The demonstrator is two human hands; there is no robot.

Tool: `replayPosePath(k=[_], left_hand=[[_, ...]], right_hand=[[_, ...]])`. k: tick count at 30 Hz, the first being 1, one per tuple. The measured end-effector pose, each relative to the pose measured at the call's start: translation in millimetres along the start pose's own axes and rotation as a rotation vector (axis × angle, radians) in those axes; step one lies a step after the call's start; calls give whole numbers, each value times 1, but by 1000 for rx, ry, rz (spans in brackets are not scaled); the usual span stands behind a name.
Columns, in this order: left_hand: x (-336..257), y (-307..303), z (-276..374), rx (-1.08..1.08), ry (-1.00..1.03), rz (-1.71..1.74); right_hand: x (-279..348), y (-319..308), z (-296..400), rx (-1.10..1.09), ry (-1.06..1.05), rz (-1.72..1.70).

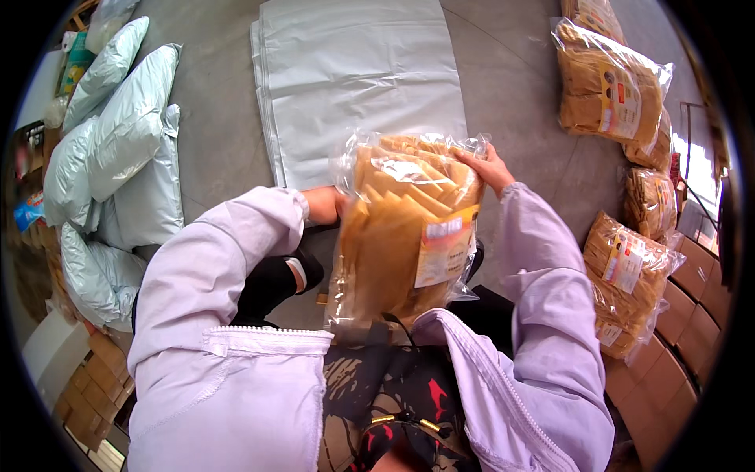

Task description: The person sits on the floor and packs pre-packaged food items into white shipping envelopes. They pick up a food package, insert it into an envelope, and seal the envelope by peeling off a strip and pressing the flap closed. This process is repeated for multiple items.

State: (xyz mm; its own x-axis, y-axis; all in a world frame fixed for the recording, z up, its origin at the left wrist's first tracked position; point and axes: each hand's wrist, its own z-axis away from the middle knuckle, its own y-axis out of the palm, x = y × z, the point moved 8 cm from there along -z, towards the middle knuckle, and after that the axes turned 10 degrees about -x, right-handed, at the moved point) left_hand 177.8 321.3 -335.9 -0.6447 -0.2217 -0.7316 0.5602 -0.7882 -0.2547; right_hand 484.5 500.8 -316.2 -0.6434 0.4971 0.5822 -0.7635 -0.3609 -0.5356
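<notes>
Between my two hands I hold a clear plastic bag [383,248] packed with flat tan pieces, which look like dried food sheets. A printed label bearing writing [447,248] is on its right side. My left hand [325,205] grips the bag's left edge, its fingertips hidden behind the plastic. My right hand [488,167] holds the upper right corner, thumb on the front. Just beyond the bag, a stack of flat grey-white plastic mailing bags [360,76] lies on the concrete floor.
Several filled, whitish mailing bags [133,130] are heaped on the left. To the right, more clear bags of tan pieces [610,88] lie in a row, some on brown cardboard boxes [655,377]. Folded cardboard [94,389] is at lower left. Grey concrete floor [218,88] surrounds the stack.
</notes>
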Motion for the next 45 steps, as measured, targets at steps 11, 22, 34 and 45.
replayPosePath(k=[11,22,34,45], left_hand=[[42,-57,-15,-631,-117,-689],[60,-77,-26,-813,-67,-219],[56,-74,-33,-780,-91,-347],[83,-118,-28,-668,-237,750]], right_hand=[[24,-7,73,-258,-153,-783],[-42,-7,50,-245,112,-693],[-29,-24,92,-381,-23,-938],[94,69,91,-51,-205,-296]])
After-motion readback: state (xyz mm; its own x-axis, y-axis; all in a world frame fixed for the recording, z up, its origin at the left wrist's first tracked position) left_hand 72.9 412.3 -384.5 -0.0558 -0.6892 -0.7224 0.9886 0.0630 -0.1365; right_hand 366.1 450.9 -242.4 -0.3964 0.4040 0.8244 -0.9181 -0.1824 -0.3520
